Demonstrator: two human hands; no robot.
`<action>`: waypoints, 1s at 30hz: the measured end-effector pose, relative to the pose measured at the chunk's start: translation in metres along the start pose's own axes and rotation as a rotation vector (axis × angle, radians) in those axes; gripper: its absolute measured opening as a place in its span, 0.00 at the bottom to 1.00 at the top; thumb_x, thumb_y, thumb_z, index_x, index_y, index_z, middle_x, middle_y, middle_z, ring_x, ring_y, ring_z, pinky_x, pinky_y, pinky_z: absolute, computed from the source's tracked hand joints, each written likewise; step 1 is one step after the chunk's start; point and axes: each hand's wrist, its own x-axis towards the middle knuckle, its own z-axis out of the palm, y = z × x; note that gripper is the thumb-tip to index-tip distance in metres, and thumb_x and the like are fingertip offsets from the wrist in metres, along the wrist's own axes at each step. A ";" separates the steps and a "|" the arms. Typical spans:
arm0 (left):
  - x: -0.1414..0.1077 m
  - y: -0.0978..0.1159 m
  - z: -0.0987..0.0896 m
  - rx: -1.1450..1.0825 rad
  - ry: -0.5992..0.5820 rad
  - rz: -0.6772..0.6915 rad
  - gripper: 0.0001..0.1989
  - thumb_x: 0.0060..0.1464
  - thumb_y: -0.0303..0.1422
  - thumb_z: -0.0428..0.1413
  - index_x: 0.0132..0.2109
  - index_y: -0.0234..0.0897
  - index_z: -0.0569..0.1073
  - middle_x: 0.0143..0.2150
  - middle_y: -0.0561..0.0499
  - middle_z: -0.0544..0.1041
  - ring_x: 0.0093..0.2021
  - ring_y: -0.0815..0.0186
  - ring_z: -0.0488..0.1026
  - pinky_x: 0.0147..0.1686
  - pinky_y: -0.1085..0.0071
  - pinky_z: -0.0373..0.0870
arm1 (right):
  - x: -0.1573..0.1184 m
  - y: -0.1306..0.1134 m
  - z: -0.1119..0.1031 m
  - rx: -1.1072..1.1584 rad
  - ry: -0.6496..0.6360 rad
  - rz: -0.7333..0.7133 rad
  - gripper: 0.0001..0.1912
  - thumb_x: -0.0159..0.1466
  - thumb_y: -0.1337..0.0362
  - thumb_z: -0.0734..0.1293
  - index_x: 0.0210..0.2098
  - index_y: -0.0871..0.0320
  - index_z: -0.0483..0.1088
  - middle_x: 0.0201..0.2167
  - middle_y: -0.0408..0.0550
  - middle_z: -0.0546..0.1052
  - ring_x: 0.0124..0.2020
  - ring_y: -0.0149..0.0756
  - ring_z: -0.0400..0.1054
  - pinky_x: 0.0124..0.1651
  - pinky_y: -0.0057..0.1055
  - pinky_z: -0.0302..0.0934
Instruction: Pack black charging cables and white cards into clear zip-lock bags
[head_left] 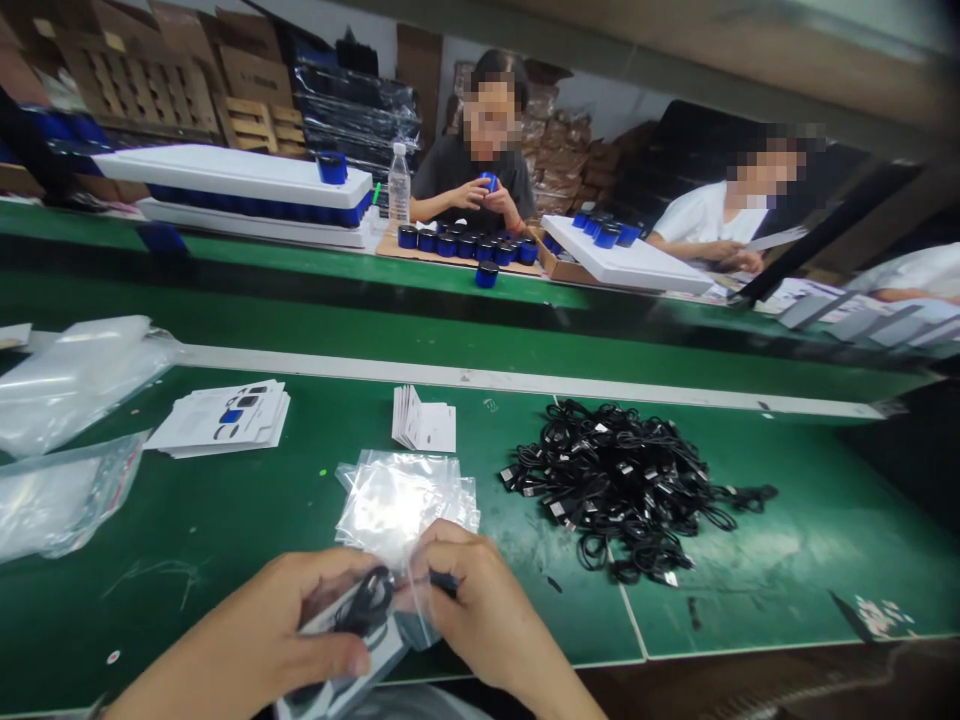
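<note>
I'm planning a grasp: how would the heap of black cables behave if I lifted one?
The heap of black cables would likely flex, being thin looped cords. One may drag neighbours, since coils overlap. Plugs could catch, as some stick out.

- Black cable [373, 598]: thin, coiled into a compact bundle of loops, resting tilted on top of the white flat piece.
- White flat piece [384, 648]: straight-edged, slanting from lower left to upper right, partly hidden beneath the loops; whether it is paper or card is unclear.
- Clear plastic bag [424, 612]: thin, creased and see-through, at the upper right end of the white piece, just beside the coil; how far it encloses either cannot be told.
</note>
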 end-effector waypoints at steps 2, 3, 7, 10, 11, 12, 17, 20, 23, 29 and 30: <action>0.000 0.007 0.010 -0.009 -0.038 -0.022 0.05 0.44 0.36 0.60 0.28 0.41 0.76 0.23 0.59 0.75 0.24 0.68 0.71 0.23 0.78 0.67 | 0.001 0.004 0.005 0.029 0.069 0.069 0.10 0.54 0.77 0.69 0.21 0.58 0.68 0.25 0.39 0.68 0.29 0.29 0.65 0.34 0.24 0.56; 0.000 0.009 0.015 -0.017 -0.061 -0.041 0.05 0.46 0.36 0.58 0.27 0.41 0.75 0.23 0.59 0.74 0.24 0.69 0.70 0.23 0.78 0.67 | 0.001 0.005 0.006 0.096 0.107 0.108 0.09 0.55 0.75 0.68 0.22 0.58 0.66 0.24 0.39 0.67 0.28 0.29 0.64 0.33 0.25 0.56; 0.002 0.007 0.024 -0.107 0.017 -0.107 0.10 0.51 0.41 0.56 0.30 0.39 0.73 0.25 0.56 0.74 0.27 0.68 0.70 0.27 0.75 0.68 | 0.000 0.007 0.004 0.506 0.145 0.171 0.10 0.58 0.64 0.67 0.39 0.57 0.65 0.30 0.42 0.70 0.29 0.31 0.65 0.34 0.28 0.60; 0.005 0.003 0.025 -0.183 0.030 -0.122 0.11 0.50 0.42 0.58 0.31 0.39 0.73 0.26 0.56 0.74 0.28 0.67 0.71 0.29 0.74 0.69 | -0.003 0.003 0.001 0.346 0.116 0.181 0.09 0.55 0.65 0.69 0.35 0.58 0.69 0.29 0.42 0.70 0.31 0.32 0.64 0.35 0.28 0.58; 0.006 0.002 0.026 -0.234 0.024 -0.117 0.10 0.49 0.41 0.59 0.34 0.40 0.73 0.28 0.55 0.74 0.30 0.66 0.72 0.30 0.74 0.70 | -0.003 0.001 0.001 0.243 0.135 0.176 0.04 0.56 0.66 0.68 0.30 0.58 0.69 0.25 0.41 0.69 0.29 0.32 0.63 0.34 0.27 0.57; 0.006 0.002 0.026 -0.296 0.017 -0.112 0.11 0.49 0.41 0.59 0.37 0.40 0.73 0.30 0.55 0.76 0.32 0.66 0.73 0.33 0.73 0.71 | -0.004 -0.001 0.001 0.157 0.160 0.158 0.06 0.59 0.66 0.66 0.26 0.59 0.68 0.23 0.41 0.68 0.28 0.31 0.62 0.33 0.26 0.55; 0.007 0.009 0.029 -0.411 0.082 -0.124 0.10 0.52 0.42 0.57 0.33 0.41 0.74 0.28 0.56 0.77 0.33 0.67 0.74 0.34 0.75 0.70 | -0.005 0.000 0.005 0.142 0.196 0.128 0.06 0.61 0.65 0.64 0.28 0.59 0.69 0.24 0.41 0.70 0.27 0.30 0.63 0.32 0.25 0.56; 0.005 0.007 0.029 -0.398 0.184 -0.138 0.12 0.51 0.45 0.57 0.31 0.41 0.73 0.25 0.57 0.75 0.28 0.69 0.72 0.29 0.77 0.69 | -0.005 0.003 0.005 0.250 0.243 0.182 0.07 0.61 0.62 0.65 0.28 0.59 0.68 0.23 0.41 0.70 0.26 0.31 0.62 0.30 0.26 0.56; 0.004 -0.001 0.027 -0.324 0.228 -0.136 0.14 0.52 0.48 0.55 0.36 0.42 0.73 0.29 0.56 0.75 0.29 0.68 0.72 0.29 0.77 0.70 | -0.005 0.004 0.002 0.248 0.250 0.173 0.10 0.62 0.61 0.63 0.27 0.59 0.68 0.23 0.42 0.70 0.27 0.32 0.63 0.32 0.27 0.57; 0.004 -0.004 0.022 -0.116 0.184 -0.087 0.16 0.56 0.48 0.50 0.33 0.42 0.72 0.30 0.56 0.74 0.31 0.67 0.72 0.30 0.77 0.69 | -0.006 -0.001 -0.001 0.083 0.253 0.096 0.10 0.61 0.65 0.63 0.23 0.58 0.65 0.22 0.42 0.69 0.27 0.32 0.64 0.32 0.27 0.56; 0.005 -0.003 0.022 -0.075 0.200 -0.068 0.16 0.56 0.48 0.50 0.32 0.42 0.72 0.29 0.56 0.74 0.30 0.67 0.72 0.29 0.77 0.69 | -0.007 -0.002 0.000 0.063 0.261 0.083 0.11 0.61 0.65 0.62 0.23 0.58 0.65 0.22 0.41 0.69 0.26 0.31 0.64 0.32 0.27 0.56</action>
